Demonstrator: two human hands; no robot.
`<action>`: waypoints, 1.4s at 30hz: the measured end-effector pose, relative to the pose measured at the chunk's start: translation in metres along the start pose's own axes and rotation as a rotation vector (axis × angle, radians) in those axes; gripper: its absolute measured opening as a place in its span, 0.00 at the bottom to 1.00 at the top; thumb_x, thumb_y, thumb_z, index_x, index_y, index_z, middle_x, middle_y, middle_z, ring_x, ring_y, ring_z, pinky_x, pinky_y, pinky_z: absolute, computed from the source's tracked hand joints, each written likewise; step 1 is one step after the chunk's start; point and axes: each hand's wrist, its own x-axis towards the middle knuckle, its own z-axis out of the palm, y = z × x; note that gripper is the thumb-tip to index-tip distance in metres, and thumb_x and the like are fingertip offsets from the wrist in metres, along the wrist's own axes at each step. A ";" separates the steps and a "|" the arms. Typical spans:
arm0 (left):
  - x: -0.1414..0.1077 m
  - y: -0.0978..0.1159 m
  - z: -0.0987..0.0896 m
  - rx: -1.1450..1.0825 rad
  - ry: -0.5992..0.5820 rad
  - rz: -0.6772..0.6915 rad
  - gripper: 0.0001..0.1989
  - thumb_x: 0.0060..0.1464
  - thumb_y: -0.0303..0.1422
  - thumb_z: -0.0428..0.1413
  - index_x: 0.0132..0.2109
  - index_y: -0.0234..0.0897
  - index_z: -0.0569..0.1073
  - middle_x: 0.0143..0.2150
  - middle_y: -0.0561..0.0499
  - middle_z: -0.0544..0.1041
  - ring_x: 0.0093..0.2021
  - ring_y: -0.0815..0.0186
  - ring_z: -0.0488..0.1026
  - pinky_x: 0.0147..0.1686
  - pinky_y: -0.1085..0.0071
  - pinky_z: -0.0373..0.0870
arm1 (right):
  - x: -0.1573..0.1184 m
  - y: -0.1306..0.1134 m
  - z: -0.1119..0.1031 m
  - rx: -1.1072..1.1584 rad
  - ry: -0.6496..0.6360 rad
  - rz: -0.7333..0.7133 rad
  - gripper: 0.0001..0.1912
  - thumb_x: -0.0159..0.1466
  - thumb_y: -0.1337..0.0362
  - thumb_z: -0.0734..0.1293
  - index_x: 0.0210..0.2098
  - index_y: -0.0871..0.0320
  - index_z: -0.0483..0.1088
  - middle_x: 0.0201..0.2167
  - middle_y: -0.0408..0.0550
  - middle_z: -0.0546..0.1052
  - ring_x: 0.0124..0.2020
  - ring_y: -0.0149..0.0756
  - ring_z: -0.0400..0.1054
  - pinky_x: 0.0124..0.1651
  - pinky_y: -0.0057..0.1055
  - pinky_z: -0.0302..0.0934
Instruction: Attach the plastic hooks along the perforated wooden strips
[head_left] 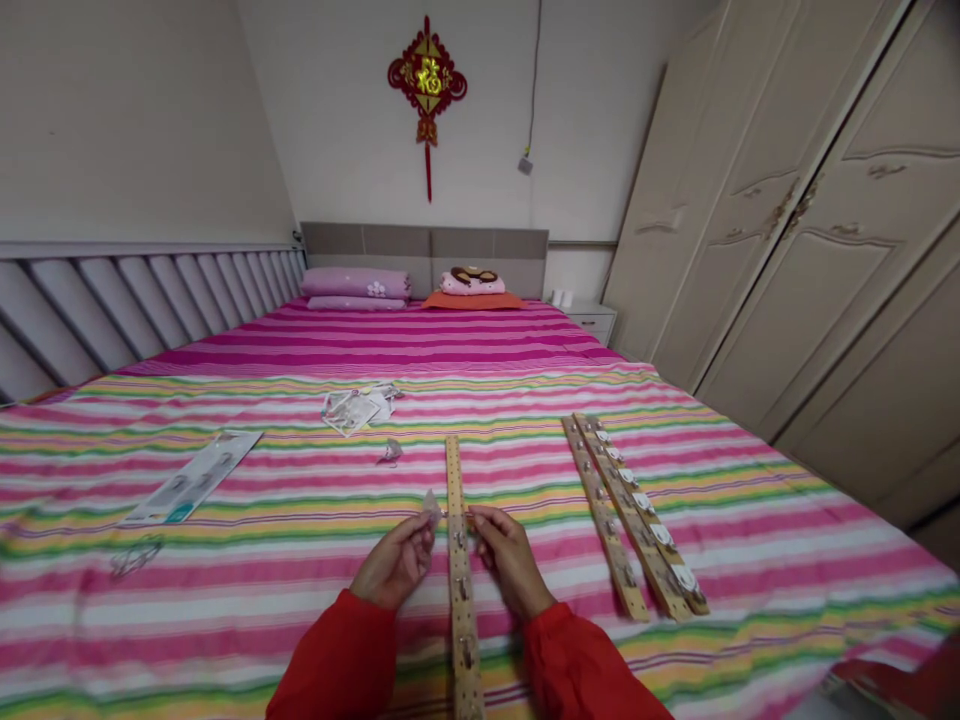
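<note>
Wooden strip (463, 600), lower centre — seemingly part-fitted, upper holes (453, 460) bare. Left hand (396, 564): pinching clear plastic (430, 502). Right hand (511, 560): pinched, contents unclear. Centre-right — three strips (628, 512), seemingly complete.

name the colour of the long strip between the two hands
The strip is light yellowish brown, best seen in the head view.

Perforated wooden strip (458, 563), metal fittings (463, 588) attached
</note>
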 end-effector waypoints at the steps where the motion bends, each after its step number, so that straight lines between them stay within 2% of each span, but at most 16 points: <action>1: -0.001 -0.002 0.002 0.014 -0.020 -0.043 0.05 0.55 0.21 0.52 0.34 0.30 0.71 0.22 0.52 0.75 0.17 0.78 0.69 0.15 0.84 0.63 | 0.000 -0.004 0.001 -0.024 -0.018 -0.031 0.16 0.52 0.56 0.72 0.38 0.58 0.77 0.25 0.43 0.75 0.17 0.24 0.58 0.18 0.22 0.50; 4: -0.003 -0.008 0.005 0.081 -0.072 -0.119 0.03 0.53 0.22 0.54 0.34 0.30 0.72 0.22 0.54 0.74 0.16 0.79 0.67 0.14 0.85 0.60 | -0.002 -0.020 0.006 -0.151 -0.091 -0.179 0.15 0.53 0.57 0.71 0.40 0.54 0.78 0.34 0.47 0.77 0.32 0.33 0.68 0.32 0.28 0.62; 6: -0.002 -0.010 0.005 0.137 -0.087 -0.138 0.01 0.50 0.23 0.57 0.32 0.31 0.73 0.21 0.54 0.74 0.16 0.79 0.66 0.13 0.85 0.58 | -0.004 -0.030 0.010 -0.247 -0.151 -0.268 0.14 0.55 0.57 0.70 0.40 0.52 0.78 0.38 0.48 0.77 0.40 0.37 0.69 0.41 0.32 0.63; 9: -0.001 -0.011 0.005 0.220 -0.105 -0.133 0.03 0.46 0.25 0.60 0.30 0.32 0.73 0.21 0.55 0.73 0.16 0.80 0.66 0.13 0.85 0.56 | -0.007 -0.039 0.014 -0.320 -0.216 -0.355 0.11 0.57 0.56 0.69 0.38 0.51 0.79 0.38 0.48 0.76 0.42 0.39 0.69 0.46 0.35 0.63; 12: -0.001 -0.010 0.006 0.275 -0.104 -0.100 0.05 0.44 0.28 0.62 0.31 0.32 0.74 0.22 0.56 0.73 0.17 0.80 0.65 0.14 0.85 0.56 | -0.007 -0.037 0.014 -0.312 -0.207 -0.379 0.09 0.56 0.56 0.70 0.34 0.51 0.79 0.35 0.49 0.77 0.40 0.40 0.70 0.44 0.35 0.64; 16: 0.003 -0.008 0.008 0.397 -0.043 0.036 0.12 0.45 0.38 0.61 0.34 0.33 0.75 0.26 0.53 0.75 0.20 0.77 0.66 0.17 0.82 0.56 | 0.000 -0.027 0.012 -0.244 -0.109 -0.266 0.08 0.52 0.57 0.72 0.29 0.55 0.78 0.28 0.46 0.75 0.30 0.35 0.67 0.33 0.31 0.63; 19: 0.012 -0.008 0.009 0.610 -0.021 0.291 0.17 0.40 0.43 0.62 0.31 0.33 0.75 0.26 0.52 0.75 0.23 0.73 0.67 0.19 0.78 0.57 | 0.008 -0.021 0.011 -0.177 -0.093 -0.130 0.10 0.50 0.57 0.73 0.23 0.58 0.75 0.19 0.41 0.71 0.21 0.30 0.62 0.26 0.27 0.58; 22: 0.022 -0.006 0.010 0.752 -0.083 0.498 0.18 0.34 0.43 0.64 0.31 0.33 0.76 0.28 0.51 0.77 0.31 0.67 0.71 0.30 0.74 0.65 | 0.015 -0.019 0.011 -0.135 -0.102 -0.056 0.13 0.48 0.56 0.74 0.22 0.59 0.73 0.16 0.39 0.70 0.19 0.28 0.61 0.24 0.26 0.57; 25: 0.030 -0.004 0.012 0.758 -0.142 0.567 0.18 0.33 0.43 0.64 0.30 0.33 0.77 0.29 0.49 0.78 0.34 0.64 0.73 0.37 0.70 0.67 | 0.021 -0.018 0.012 -0.133 -0.128 -0.007 0.15 0.47 0.54 0.74 0.22 0.60 0.71 0.15 0.40 0.72 0.18 0.28 0.64 0.23 0.25 0.58; 30: 0.038 -0.007 0.011 0.722 -0.054 0.554 0.16 0.32 0.41 0.64 0.28 0.34 0.76 0.22 0.51 0.76 0.26 0.67 0.70 0.31 0.70 0.67 | 0.028 -0.016 0.015 -0.083 -0.082 -0.012 0.16 0.45 0.56 0.75 0.27 0.60 0.71 0.14 0.38 0.71 0.15 0.28 0.64 0.20 0.24 0.58; 33: 0.038 -0.012 0.009 0.701 -0.032 0.574 0.16 0.33 0.41 0.64 0.29 0.34 0.75 0.21 0.52 0.75 0.25 0.67 0.71 0.31 0.70 0.68 | 0.027 -0.016 0.017 -0.035 -0.044 -0.016 0.15 0.44 0.60 0.75 0.28 0.59 0.71 0.16 0.38 0.72 0.15 0.28 0.64 0.18 0.24 0.58; 39: 0.021 -0.018 0.017 0.889 -0.027 0.873 0.13 0.41 0.40 0.61 0.34 0.37 0.76 0.28 0.51 0.76 0.30 0.66 0.71 0.31 0.72 0.66 | 0.013 -0.025 0.025 0.185 -0.058 0.140 0.12 0.45 0.65 0.74 0.29 0.61 0.73 0.22 0.43 0.76 0.17 0.25 0.63 0.21 0.22 0.59; 42: 0.007 -0.013 0.025 1.078 -0.009 1.075 0.08 0.47 0.37 0.58 0.34 0.39 0.77 0.31 0.50 0.76 0.33 0.64 0.71 0.34 0.70 0.65 | 0.009 -0.030 0.027 0.166 -0.068 0.151 0.12 0.45 0.63 0.74 0.29 0.61 0.73 0.22 0.44 0.75 0.18 0.26 0.64 0.22 0.22 0.59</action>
